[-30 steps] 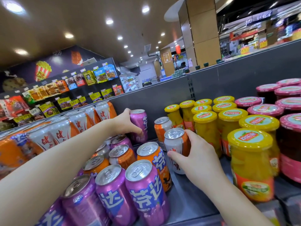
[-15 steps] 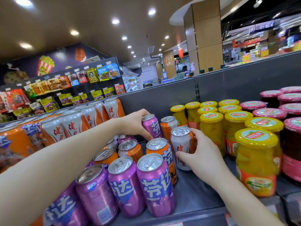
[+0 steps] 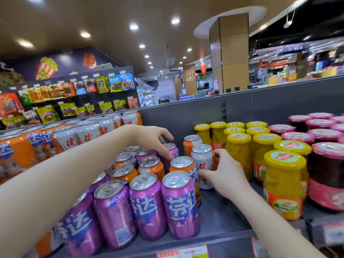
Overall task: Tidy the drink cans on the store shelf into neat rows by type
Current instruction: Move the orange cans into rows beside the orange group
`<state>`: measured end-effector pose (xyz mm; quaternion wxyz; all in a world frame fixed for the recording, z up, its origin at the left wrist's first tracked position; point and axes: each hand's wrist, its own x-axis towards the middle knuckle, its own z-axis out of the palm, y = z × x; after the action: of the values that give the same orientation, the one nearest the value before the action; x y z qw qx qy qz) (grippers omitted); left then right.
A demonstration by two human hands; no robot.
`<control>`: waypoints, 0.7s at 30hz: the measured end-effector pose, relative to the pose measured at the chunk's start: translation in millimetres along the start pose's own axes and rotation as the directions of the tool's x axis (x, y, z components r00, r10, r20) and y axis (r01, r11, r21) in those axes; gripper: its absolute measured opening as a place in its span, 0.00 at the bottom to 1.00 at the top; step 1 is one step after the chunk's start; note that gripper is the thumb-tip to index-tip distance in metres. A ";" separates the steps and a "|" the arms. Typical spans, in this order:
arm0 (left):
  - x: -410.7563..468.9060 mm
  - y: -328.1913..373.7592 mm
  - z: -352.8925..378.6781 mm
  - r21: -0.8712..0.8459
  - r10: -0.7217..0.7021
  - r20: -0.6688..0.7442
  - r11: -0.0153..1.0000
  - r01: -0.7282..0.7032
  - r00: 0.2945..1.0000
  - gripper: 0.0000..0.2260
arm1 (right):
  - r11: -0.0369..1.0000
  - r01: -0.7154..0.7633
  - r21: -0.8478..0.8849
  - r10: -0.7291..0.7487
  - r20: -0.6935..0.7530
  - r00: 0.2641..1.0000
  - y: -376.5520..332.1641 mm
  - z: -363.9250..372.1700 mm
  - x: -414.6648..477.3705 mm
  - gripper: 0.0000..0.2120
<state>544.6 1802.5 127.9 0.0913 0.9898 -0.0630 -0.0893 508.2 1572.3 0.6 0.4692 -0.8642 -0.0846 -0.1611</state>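
Two hands regroup cans: left hand point(image 3: 149, 138) has released the purple can point(image 3: 172, 151) (fingers spread); right hand point(image 3: 225, 175) still clasps the white can point(image 3: 202, 162), centre frame.

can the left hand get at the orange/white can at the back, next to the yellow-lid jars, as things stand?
Probably yes. The left hand sits spread over the rear purple can, and the back orange-and-white can stands just to its right with open shelf space above and its top clear. The right hand holds a nearer white can, not that one.
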 end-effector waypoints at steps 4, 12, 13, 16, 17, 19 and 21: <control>-31.6 7.0 -0.6 -0.051 0.014 -0.095 0.999 -0.019 0.995 0.30 | 1.000 -0.010 -0.014 0.011 0.068 0.998 -1.7 -0.1 5.3 0.33; -127.8 36.1 37.0 0.136 0.224 -0.371 0.973 -0.185 0.901 0.14 | 0.998 -0.057 0.035 0.051 0.149 0.987 -2.6 4.9 10.9 0.38; -137.2 37.9 42.7 0.132 0.238 -0.385 0.970 -0.202 0.892 0.14 | 0.999 -0.046 0.015 0.043 0.138 0.989 -2.8 6.4 10.9 0.38; -159.1 43.2 59.9 0.100 0.272 -0.422 0.962 -0.254 0.865 0.14 | 0.999 -0.032 -0.015 0.033 0.074 0.997 -2.9 3.3 6.7 0.34; -163.4 44.4 65.2 0.083 0.270 -0.420 0.962 -0.260 0.866 0.14 | 0.999 -0.042 -0.028 0.043 0.060 0.997 -4.1 0.1 4.0 0.34; -165.8 46.1 75.3 0.085 0.267 -0.399 0.963 -0.255 0.877 0.17 | 0.996 -0.063 -0.057 0.066 0.045 0.997 -7.8 -7.6 -5.6 0.34; -159.9 45.5 85.3 0.176 0.264 -0.392 0.962 -0.209 0.881 0.25 | 0.996 -0.070 -0.062 0.073 0.045 0.996 -8.0 -13.6 -17.0 0.34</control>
<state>367.5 1766.2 80.5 0.0490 0.9749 -0.1684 0.1372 487.3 1565.3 7.7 0.4464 -0.8839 -0.0598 -0.1263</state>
